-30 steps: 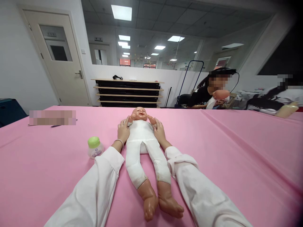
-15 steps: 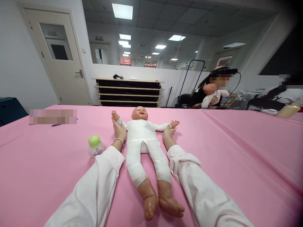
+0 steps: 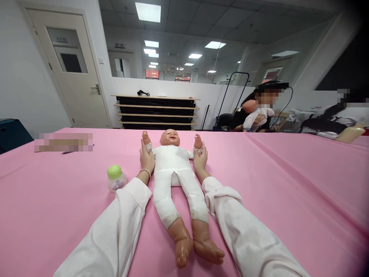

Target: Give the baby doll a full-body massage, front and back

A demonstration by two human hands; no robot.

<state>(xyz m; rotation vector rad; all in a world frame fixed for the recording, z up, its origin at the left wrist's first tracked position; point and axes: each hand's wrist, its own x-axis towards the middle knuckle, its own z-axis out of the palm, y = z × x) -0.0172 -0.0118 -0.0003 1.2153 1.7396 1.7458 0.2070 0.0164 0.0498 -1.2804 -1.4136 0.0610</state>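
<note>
A baby doll [image 3: 173, 159] with a white cloth body lies on its back on the pink table cover [image 3: 276, 200], head away from me and feet toward me. My left hand [image 3: 147, 158] is closed around the doll's arm on the left, near its wrist. Around the other arm, also by the wrist, my right hand [image 3: 200, 158] is closed. Both doll hands point upward beside its head. To the left of my left wrist stands a clear jar [image 3: 116, 180] with a green lid, partly behind my sleeve.
A blurred-out item [image 3: 63, 142] lies at the table's far left. Beyond the far edge are a stack of black shelves [image 3: 157, 111] and a blue trolley frame [image 3: 233, 96]. A seated person [image 3: 250, 111] holds another doll at the right. A pump bottle [image 3: 350, 134] lies at the far right.
Both hands have brought the doll's arms inward and up. The right-hand arm moved most, from stretched out sideways to bent close by the head.
</note>
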